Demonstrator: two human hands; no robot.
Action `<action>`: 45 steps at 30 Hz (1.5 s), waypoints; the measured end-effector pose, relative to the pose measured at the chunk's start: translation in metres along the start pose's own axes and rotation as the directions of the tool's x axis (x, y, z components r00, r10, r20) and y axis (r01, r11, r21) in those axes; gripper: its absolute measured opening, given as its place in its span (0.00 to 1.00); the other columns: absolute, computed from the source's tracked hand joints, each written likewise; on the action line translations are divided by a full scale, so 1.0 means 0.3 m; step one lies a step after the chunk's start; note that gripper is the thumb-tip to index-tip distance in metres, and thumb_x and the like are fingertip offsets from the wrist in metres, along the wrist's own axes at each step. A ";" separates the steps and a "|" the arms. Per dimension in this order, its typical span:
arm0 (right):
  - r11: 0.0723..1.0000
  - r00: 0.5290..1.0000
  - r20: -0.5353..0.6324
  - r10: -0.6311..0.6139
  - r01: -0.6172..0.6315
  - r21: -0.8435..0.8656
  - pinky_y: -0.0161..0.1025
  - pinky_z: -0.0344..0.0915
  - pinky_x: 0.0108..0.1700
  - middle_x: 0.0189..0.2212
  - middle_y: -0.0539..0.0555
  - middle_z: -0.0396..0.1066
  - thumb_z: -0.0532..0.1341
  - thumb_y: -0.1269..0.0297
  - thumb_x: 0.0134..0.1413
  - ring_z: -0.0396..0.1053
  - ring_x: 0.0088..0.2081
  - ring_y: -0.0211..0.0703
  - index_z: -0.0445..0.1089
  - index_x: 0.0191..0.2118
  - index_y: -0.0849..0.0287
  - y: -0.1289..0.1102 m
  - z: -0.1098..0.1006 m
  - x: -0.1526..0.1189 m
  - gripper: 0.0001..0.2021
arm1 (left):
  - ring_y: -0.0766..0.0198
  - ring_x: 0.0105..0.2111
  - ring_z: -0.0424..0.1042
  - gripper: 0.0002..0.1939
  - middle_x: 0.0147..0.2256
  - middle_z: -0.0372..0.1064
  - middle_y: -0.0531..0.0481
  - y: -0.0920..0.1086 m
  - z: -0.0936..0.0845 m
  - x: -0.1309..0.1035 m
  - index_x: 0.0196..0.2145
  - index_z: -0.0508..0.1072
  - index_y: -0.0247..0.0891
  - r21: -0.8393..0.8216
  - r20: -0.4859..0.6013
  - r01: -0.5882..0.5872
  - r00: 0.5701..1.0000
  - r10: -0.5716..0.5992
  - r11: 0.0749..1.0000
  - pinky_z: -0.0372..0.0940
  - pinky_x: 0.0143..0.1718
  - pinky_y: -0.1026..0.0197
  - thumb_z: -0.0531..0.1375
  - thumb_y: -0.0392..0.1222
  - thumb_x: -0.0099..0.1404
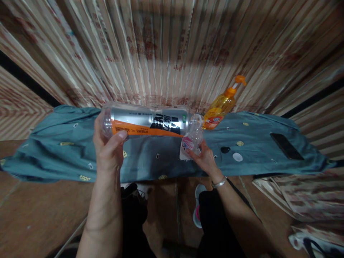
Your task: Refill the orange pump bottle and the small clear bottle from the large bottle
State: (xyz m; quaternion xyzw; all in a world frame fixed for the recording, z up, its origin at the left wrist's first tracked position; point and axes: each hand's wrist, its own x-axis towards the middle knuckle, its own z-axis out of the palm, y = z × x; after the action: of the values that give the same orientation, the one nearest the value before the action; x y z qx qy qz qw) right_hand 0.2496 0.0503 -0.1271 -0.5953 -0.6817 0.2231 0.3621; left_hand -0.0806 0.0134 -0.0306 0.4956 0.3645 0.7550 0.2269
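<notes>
A large clear plastic bottle (146, 121) with a silver and orange label lies sideways in the air above the green cloth. My left hand (109, 141) is wrapped round its base end, thumb on the label. At its neck end, a smaller clear bottle (194, 138) with a pink label is tilted, its upper part close against the large bottle's neck; whether they touch is hard to tell. My right hand (202, 156) grips this smaller bottle from below. Just behind it stands a yellow pump bottle (219, 109) with an orange pump head.
A green patterned cloth (67, 143) covers the narrow surface. On its right side lie a black phone (286, 146), a small black cap (225, 149) and a white cap (237, 157). Striped, pleated curtain-like fabric (161, 53) rises behind. Below are my legs and a tiled floor.
</notes>
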 end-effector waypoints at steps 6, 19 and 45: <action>1.000 1.000 -0.001 0.005 -0.005 0.029 0.49 0.76 0.42 0.43 0.60 0.83 0.71 0.42 0.52 0.83 0.42 0.62 0.68 0.59 0.56 -0.017 -0.008 0.000 0.34 | 0.42 0.60 0.75 0.38 0.54 0.78 0.48 0.005 0.008 -0.002 0.55 0.82 0.50 -0.037 -0.043 0.054 0.998 -0.056 0.998 0.57 0.74 0.28 0.81 0.55 0.46; 0.998 1.000 0.003 -0.017 0.016 0.060 0.53 0.77 0.45 0.48 0.64 0.84 0.72 0.44 0.52 0.84 0.46 0.64 0.68 0.62 0.57 -0.002 0.001 0.002 0.36 | 0.43 0.57 0.76 0.37 0.54 0.76 0.47 -0.027 -0.022 -0.013 0.59 0.79 0.51 -0.002 0.001 0.069 0.998 -0.069 0.998 0.61 0.71 0.29 0.78 0.54 0.52; 0.997 0.999 0.026 -0.018 0.016 0.069 0.54 0.78 0.52 0.50 0.66 0.84 0.68 0.46 0.57 0.83 0.51 0.66 0.70 0.60 0.59 0.022 0.025 0.009 0.31 | 0.47 0.56 0.75 0.39 0.49 0.78 0.49 0.033 0.061 -0.024 0.50 0.82 0.46 -0.141 -0.175 0.192 0.961 -0.215 0.971 0.64 0.71 0.41 0.83 0.52 0.39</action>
State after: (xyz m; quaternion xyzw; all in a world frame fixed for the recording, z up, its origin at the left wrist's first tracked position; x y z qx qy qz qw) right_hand 0.2480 0.0553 -0.1362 -0.5734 -0.6835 0.2515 0.3752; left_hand -0.0607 0.0081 -0.0226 0.3664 0.3864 0.7923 0.2979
